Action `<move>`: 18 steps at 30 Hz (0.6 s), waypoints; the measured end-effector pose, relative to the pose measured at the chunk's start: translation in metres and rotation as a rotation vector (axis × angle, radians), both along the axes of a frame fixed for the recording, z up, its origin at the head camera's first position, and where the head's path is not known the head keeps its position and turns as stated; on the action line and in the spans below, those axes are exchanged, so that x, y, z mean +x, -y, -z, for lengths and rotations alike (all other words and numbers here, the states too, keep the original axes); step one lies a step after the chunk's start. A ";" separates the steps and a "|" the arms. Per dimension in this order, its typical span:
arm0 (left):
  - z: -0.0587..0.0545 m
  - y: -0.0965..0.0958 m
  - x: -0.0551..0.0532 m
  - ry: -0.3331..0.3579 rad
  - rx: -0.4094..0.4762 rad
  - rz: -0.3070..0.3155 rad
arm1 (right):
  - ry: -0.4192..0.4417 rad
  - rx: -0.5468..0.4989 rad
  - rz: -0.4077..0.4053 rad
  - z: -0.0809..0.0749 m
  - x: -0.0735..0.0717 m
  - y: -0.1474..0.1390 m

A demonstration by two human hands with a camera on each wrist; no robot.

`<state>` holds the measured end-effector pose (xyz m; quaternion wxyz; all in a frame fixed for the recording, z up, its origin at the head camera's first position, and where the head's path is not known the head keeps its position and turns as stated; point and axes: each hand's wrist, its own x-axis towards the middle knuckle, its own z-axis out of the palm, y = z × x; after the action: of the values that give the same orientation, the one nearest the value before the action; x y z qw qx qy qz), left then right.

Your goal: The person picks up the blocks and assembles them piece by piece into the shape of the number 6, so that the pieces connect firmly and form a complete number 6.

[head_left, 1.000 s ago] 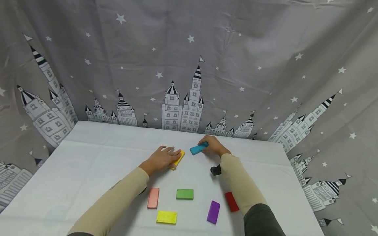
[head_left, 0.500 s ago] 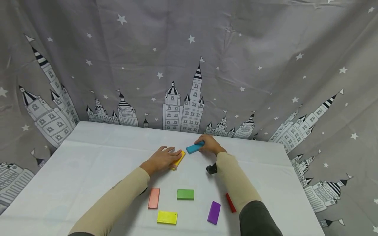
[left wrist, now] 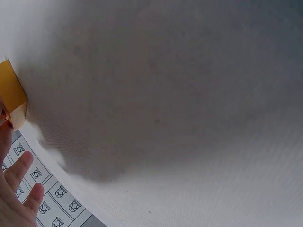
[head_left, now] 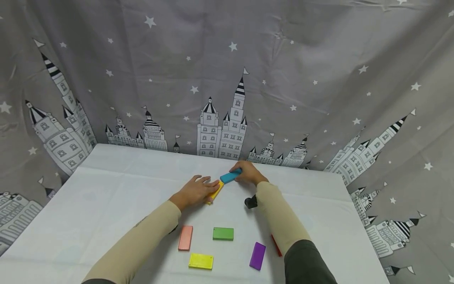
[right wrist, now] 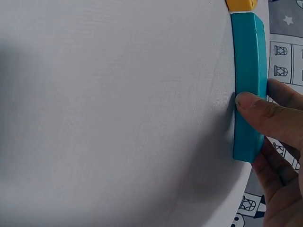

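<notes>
Since 1.0 s ago: blue block [head_left: 229, 176] slid left, its left end now right at the far end of the golden block [head_left: 217, 192]; right hand [head_left: 249, 173] moved with it. Left hand [head_left: 193, 192] and golden block about where they were.

Head: right hand grips the blue block by its right part, near the table's [head_left: 106, 197] far edge. Left hand pinches the golden block, thumb at near end, a finger at far end, other fingers spread. The two blocks sit end to end, at an angle. Nearer the person: pink block [head_left: 185, 238] on the left, green block [head_left: 223, 234] right of it, yellow block [head_left: 200, 261] below those, purple block [head_left: 257, 256] further right, red block [head_left: 276, 246] mostly behind the right sleeve [head_left: 281, 217].

Left wrist: golden block at left frame edge, finger against its end; two fingertips clear of it. Most of the grip out of frame.

Right wrist: thumb on the blue block's face, fingers behind. Thin light line between blue and golden ends; can't tell if touching.
</notes>
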<state>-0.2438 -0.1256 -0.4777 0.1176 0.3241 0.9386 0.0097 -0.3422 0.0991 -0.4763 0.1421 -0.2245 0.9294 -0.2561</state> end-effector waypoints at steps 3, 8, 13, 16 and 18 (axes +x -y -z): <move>0.000 0.001 0.000 -0.001 -0.006 0.001 | -0.004 0.009 -0.006 0.000 0.000 0.002; 0.001 0.000 0.000 0.005 0.000 -0.009 | -0.005 0.013 -0.007 0.001 0.000 0.003; 0.002 0.000 -0.001 0.001 0.009 -0.011 | 0.000 0.002 0.002 0.001 0.000 0.004; 0.002 0.000 0.000 0.001 0.017 -0.011 | -0.001 -0.004 0.003 0.000 0.001 0.004; 0.002 0.000 0.000 -0.001 0.021 -0.010 | -0.004 -0.005 -0.001 0.000 0.001 0.004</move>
<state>-0.2439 -0.1259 -0.4800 0.1139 0.3204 0.9402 0.0199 -0.3408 0.0955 -0.4764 0.1399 -0.2256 0.9290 -0.2579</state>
